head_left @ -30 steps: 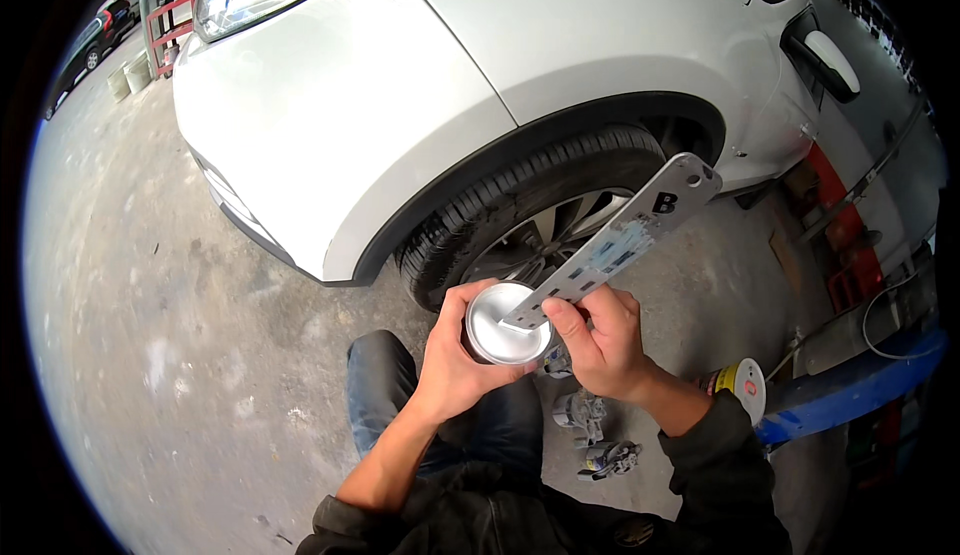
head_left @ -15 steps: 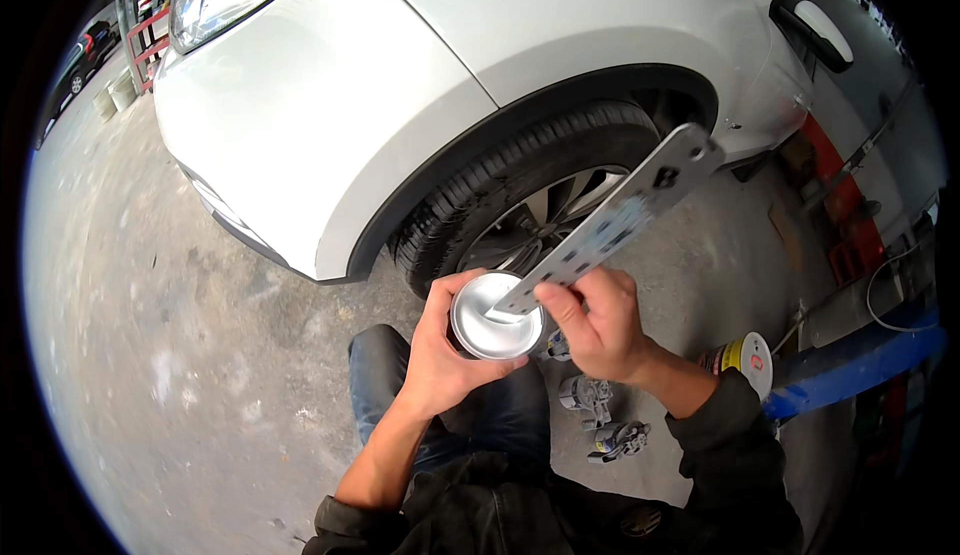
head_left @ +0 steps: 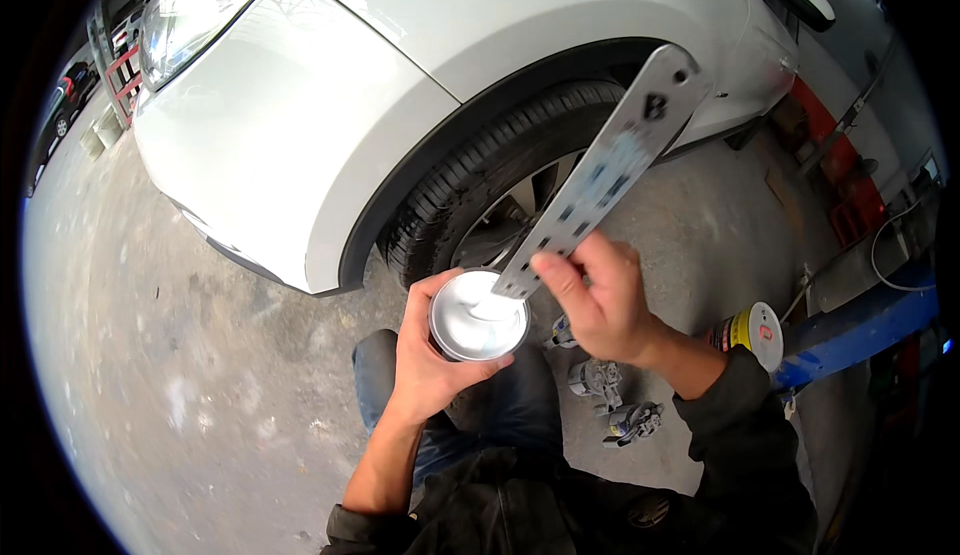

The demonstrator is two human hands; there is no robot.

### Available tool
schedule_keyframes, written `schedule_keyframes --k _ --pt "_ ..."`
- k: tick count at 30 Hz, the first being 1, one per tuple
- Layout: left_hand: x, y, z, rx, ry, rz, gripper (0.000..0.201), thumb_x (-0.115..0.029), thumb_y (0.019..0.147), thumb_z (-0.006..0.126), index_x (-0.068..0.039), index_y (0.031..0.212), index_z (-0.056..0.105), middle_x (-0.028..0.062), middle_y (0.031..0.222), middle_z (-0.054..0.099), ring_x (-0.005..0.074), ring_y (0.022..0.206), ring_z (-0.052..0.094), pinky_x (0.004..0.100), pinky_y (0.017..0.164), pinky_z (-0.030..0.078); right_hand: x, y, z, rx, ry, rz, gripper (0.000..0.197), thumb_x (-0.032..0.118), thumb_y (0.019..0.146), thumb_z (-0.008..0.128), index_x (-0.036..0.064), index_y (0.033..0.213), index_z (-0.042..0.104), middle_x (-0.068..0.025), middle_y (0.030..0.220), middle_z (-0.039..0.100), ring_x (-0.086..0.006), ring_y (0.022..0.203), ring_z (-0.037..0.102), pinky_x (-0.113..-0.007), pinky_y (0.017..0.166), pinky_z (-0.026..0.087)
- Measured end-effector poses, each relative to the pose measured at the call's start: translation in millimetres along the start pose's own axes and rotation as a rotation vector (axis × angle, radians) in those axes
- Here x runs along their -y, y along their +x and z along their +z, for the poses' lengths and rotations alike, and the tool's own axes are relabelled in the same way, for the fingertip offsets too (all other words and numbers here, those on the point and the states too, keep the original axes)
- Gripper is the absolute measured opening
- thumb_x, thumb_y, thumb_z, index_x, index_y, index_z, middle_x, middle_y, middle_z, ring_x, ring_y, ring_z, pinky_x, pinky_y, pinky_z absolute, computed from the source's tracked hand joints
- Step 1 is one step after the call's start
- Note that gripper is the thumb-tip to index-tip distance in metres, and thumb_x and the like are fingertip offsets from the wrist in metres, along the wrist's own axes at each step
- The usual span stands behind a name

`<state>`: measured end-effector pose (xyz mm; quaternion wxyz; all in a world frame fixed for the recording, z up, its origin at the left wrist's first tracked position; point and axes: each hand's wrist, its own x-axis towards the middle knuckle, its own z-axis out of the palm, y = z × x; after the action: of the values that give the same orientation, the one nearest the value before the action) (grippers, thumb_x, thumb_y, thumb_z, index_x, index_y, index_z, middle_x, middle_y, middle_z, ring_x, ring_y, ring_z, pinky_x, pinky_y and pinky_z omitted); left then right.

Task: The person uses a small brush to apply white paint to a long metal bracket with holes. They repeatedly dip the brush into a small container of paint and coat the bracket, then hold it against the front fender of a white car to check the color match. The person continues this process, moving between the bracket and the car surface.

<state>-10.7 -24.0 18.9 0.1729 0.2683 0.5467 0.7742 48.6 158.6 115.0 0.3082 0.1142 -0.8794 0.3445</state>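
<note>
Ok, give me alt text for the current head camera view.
A person's left hand holds a round cup of whitish liquid; the right hand holds a flat grey perforated strip, its lower end in the cup. Beyond is a white car.

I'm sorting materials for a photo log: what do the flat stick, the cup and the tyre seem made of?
Stick: probably metal, dull silver-grey, judging by its even sheen under the smears.
Cup: metal or plastic, I can't tell; only a thin, slightly shiny rim shows clearly.
Tyre: almost surely rubber, black and mostly matte, with grooved tread.
</note>
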Motion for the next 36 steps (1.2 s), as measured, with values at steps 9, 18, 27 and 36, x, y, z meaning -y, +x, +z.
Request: schedule_keyframes --k 9,18,27,36 --pt "-0.1 3.6 3.6 0.011 -0.013 -0.036 0.087 -0.002 0.058 0.09 -0.003 0.132 0.043 0.0088 0.124 0.059 0.0181 0.117 0.057 0.0342 0.102 0.045 3.8 -1.1 9.6 -0.012 0.013 -0.182 0.011 0.008 0.093 0.066 -0.0012 0.09 0.06 -0.0121 0.071 0.064 -0.0256 0.058 0.066 -0.035 0.053 0.049" --pt "9.2 3.9 4.7 0.011 -0.009 -0.013 0.088 -0.002 0.059 0.09 -0.003 0.133 0.043 0.0087 0.124 0.059 0.0183 0.116 0.058 0.0346 0.102 0.046 -0.2 1.4 2.0 0.12 0.192 0.15 0.013 0.012 0.095 0.066 -0.0007 0.097 0.062 -0.008 0.075 0.065 -0.0132 0.062 0.061 -0.029 0.058 0.048" --pt "8.2 6.5 -1.8 0.064 0.001 -0.042 0.091 -0.003 0.057 0.092 -0.004 0.134 0.043 0.0084 0.125 0.059 0.0188 0.119 0.056 0.0352 0.104 0.044 0.5 36.2 -23.4 0.327 0.644 0.139 0.018 0.018 0.093 0.07 0.0055 0.1 0.059 -0.0049 0.093 0.063 -0.0077 0.069 0.055 -0.022 0.061 0.045" --pt "4.1 19.7 -12.7 0.124 -0.014 -0.016 0.091 -0.001 0.058 0.091 -0.004 0.135 0.042 0.008 0.128 0.055 0.0183 0.12 0.055 0.0348 0.104 0.045 -10.0 27.3 -11.8 0.398 0.059 -0.051 0.021 0.009 0.09 0.069 -0.0021 0.107 0.066 -0.0135 0.085 0.07 -0.0228 0.071 0.068 -0.035 0.063 0.052"
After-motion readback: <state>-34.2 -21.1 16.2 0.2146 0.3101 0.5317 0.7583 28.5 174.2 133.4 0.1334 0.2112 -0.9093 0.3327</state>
